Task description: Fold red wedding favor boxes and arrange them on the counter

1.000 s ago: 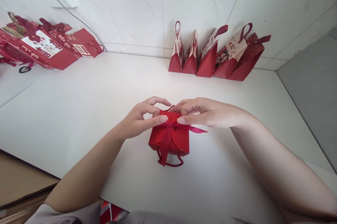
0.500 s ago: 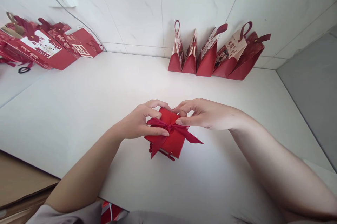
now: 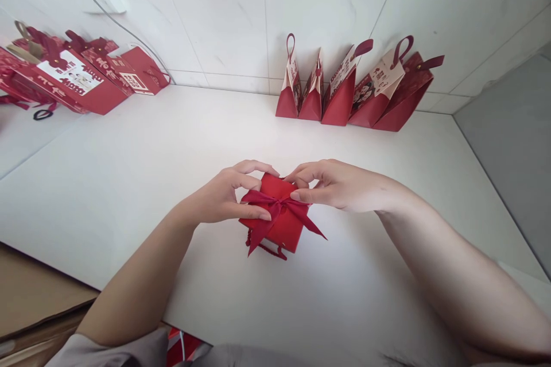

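Note:
A small red gift box [image 3: 287, 232] sits on the white table in front of me, with a dark red ribbon bow [image 3: 275, 204] tied across its top. My left hand [image 3: 221, 194] grips the box from the left, its thumb on the ribbon's left loop and its fingers along the far left side. On the other side my right hand [image 3: 329, 184] pinches the right loop, its thumb on top and its fingers at the box's far right corner. A twisted red cord [image 3: 267, 249] hangs from the near side of the box.
Several red and cream gift boxes with ribbon handles [image 3: 338, 94] stand in a row against the tiled wall. More red gift boxes [image 3: 103, 85] crowd the back left, below a cable [image 3: 114, 23]. Brown cardboard [image 3: 38, 292] lies at the lower left, beyond the table edge.
The box has shifted very slightly away from me. My left thumb has slid a little left off the knot, and the bow's right tail hangs slightly lower and closer in.

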`<action>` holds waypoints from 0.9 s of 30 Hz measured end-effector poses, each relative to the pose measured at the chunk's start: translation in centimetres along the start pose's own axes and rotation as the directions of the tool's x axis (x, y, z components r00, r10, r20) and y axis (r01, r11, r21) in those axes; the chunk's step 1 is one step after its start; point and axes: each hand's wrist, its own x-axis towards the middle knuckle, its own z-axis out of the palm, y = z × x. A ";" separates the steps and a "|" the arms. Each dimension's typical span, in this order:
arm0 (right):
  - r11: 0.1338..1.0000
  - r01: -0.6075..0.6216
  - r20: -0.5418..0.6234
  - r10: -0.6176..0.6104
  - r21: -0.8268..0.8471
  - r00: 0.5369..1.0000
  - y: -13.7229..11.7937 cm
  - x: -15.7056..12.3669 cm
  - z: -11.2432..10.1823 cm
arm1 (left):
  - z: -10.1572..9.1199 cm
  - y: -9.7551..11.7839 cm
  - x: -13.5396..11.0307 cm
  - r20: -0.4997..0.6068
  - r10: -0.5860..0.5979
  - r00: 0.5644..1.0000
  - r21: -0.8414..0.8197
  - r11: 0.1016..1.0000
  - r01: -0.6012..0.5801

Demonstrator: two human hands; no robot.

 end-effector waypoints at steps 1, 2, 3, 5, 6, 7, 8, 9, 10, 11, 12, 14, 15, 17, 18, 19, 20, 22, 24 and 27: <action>1.000 0.011 -0.002 -0.011 0.005 1.000 0.0 -0.1 -0.1 | 0.0 0.0 0.0 -0.006 -0.002 1.000 -0.026 1.000 0.002; 1.000 0.027 -0.002 -0.027 0.010 1.000 -0.1 -0.2 -0.3 | 0.0 -0.1 0.1 -0.016 -0.007 1.000 -0.051 0.999 0.006; 0.999 0.044 0.001 -0.044 0.015 0.999 -0.2 -0.3 -0.5 | 0.1 -0.1 0.1 -0.036 -0.013 0.999 -0.074 0.997 0.011; 0.997 0.074 0.004 -0.074 0.022 0.997 -0.4 -0.5 -0.7 | 0.5 0.1 0.1 -0.104 -0.023 0.994 -0.117 0.993 0.011; 0.996 0.085 0.002 -0.085 0.026 0.996 -0.5 -0.6 -0.8 | 0.8 0.2 0.2 -0.141 -0.027 0.990 -0.135 0.991 0.008; 0.995 0.094 -0.001 -0.094 0.029 0.996 -0.6 -0.6 -0.8 | 1.2 0.4 0.2 -0.171 -0.030 0.985 -0.145 0.989 0.005; 0.994 0.104 -0.004 -0.104 0.033 0.995 -0.7 -0.7 -0.8 | 1.7 0.6 0.2 -0.193 -0.031 0.981 -0.148 0.989 0.002; 0.993 0.115 -0.006 -0.115 0.036 0.993 -0.7 -0.6 -0.8 | 2.1 0.9 0.2 -0.207 -0.032 0.978 -0.141 0.990 0.003; 0.991 0.125 -0.004 -0.125 0.039 0.992 -0.7 -0.6 -0.7 | 2.6 1.1 0.2 -0.217 -0.036 0.975 -0.127 0.992 0.009; 0.990 0.133 0.000 -0.133 0.040 0.991 -0.7 -0.6 -0.7 | 2.9 1.3 0.2 -0.227 -0.046 0.973 -0.113 0.993 0.020; 0.989 0.139 0.007 -0.140 0.042 0.990 -0.7 -0.5 -0.7 | 3.2 1.4 0.2 -0.235 -0.061 0.970 -0.102 0.994 0.038; 0.989 0.143 0.023 -0.144 0.047 0.989 -0.5 -0.4 -0.7 | 3.5 1.6 0.3 -0.245 -0.101 0.964 -0.094 0.992 0.080; 0.989 0.141 0.032 -0.143 0.050 0.989 -0.4 -0.4 -0.7 | 3.6 1.6 0.3 -0.240 -0.122 0.963 -0.097 0.990 0.101; 0.990 0.134 0.036 -0.136 0.052 0.990 -0.3 -0.4 -0.6 | 3.6 1.7 0.3 -0.220 -0.155 0.963 -0.110 0.985 0.133; 0.990 0.130 0.025 -0.131 0.048 0.991 -0.2 -0.4 -0.6 | 3.5 1.7 0.3 -0.210 -0.166 0.964 -0.116 0.983 0.144; 0.991 0.127 0.007 -0.127 0.040 0.992 -0.2 -0.4 -0.5 | 3.5 1.7 0.3 -0.202 -0.174 0.964 -0.122 0.981 0.152; 0.992 0.126 -0.014 -0.126 0.031 0.992 -0.2 -0.3 -0.4 | 3.4 1.7 0.3 -0.198 -0.182 0.963 -0.126 0.979 0.159; 0.990 0.137 -0.053 -0.136 0.010 0.989 -0.1 -0.2 -0.2 | 3.4 1.8 0.3 -0.194 -0.197 0.961 -0.131 0.976 0.174; 0.987 0.161 -0.068 -0.161 0.002 0.985 0.0 0.1 0.0 | 3.4 1.8 0.4 -0.184 -0.212 0.960 -0.138 0.972 0.188; 0.984 0.173 -0.081 -0.169 0.042 0.982 0.6 0.6 0.3 | 3.4 1.9 0.5 -0.155 -0.211 0.965 -0.132 0.973 0.192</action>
